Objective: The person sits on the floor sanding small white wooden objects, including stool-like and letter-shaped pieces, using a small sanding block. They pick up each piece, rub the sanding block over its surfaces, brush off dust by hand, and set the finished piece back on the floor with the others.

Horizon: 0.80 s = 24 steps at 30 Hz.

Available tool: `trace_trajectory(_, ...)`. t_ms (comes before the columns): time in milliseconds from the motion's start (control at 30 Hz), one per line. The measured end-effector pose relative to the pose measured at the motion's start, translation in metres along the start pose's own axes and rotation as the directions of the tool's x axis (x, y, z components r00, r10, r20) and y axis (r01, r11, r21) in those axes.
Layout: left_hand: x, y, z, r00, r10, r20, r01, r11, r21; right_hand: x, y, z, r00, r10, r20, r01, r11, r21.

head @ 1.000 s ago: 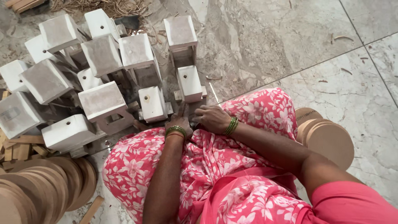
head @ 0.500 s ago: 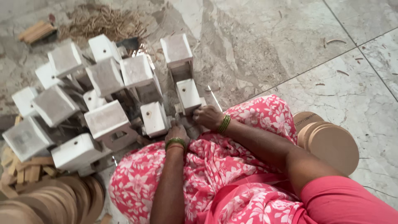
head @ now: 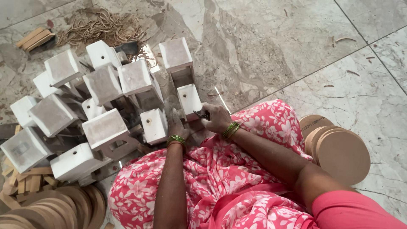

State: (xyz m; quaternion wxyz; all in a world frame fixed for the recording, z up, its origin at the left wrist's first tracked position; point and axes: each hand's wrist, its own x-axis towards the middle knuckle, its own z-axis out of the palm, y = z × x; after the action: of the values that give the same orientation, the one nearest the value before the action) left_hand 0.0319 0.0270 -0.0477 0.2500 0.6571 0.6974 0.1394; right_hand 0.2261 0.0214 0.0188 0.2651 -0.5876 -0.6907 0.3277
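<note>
Head view: the person sits on a grey marble-patterned tiled floor point(head: 271, 46), lap covered in pink cloth with white flowers point(head: 237, 169). Both forearms reach toward twelve o'clock, each wrist ringed with green bangles.

The right hand point(head: 216, 118) has its fingers pressed together, pinching a small dark metal tool point(head: 200, 114) whose tip points toward nine o'clock and meets the near end of a small white-painted square wooden block with a round hole in its face point(head: 189, 99). That block lies on the floor just at eleven o'clock of the right hand, under a taller white block piece point(head: 177, 57) at twelve o'clock.

The left hand point(head: 176, 126) rests just at nine o'clock of the right hand, fingers curled downward; whether it grips anything I cannot tell. It touches or nearly touches a second white holed block point(head: 154, 124) at its nine o'clock.

From nine to eleven o'clock of the hands spreads a heap of white box-shaped wooden pieces point(head: 76, 110). At seven o'clock lies a fan of round tan wooden discs point(head: 51, 210); at three o'clock, beside the knee, another stack of round tan discs point(head: 339, 150). A tuft of dry brown fibres point(head: 99, 27) and short wood strips point(head: 34, 38) lie at eleven o'clock, far off.
</note>
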Motion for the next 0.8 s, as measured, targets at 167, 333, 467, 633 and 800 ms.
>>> trace_trajectory(167,0.006,0.010,0.001,0.997,-0.020,0.075,0.005,0.982,0.190,0.005,0.016,0.011,0.994,0.052,-0.099,-0.051,0.999,0.012)
trace_trajectory(333,0.017,0.011,-0.004,0.998,0.021,0.058,-0.036,0.964,0.263,0.014,0.038,0.017,0.982,0.099,-0.161,-0.042,0.943,0.329)
trace_trajectory(467,0.025,0.005,0.002,0.993,0.065,0.095,-0.087,0.964,0.253,0.020,0.050,0.016,0.972,0.176,-0.153,-0.029,0.740,0.672)
trace_trajectory(633,0.020,0.013,0.010,0.970,0.173,0.173,-0.216,0.937,0.274,0.027,0.057,0.008,0.942,0.263,-0.209,0.035,0.541,0.840)
trace_trajectory(800,-0.011,0.032,-0.011,0.979,0.180,0.093,-0.182,0.983,0.014,0.028,0.068,-0.012,0.969,0.167,-0.184,0.115,0.357,0.927)
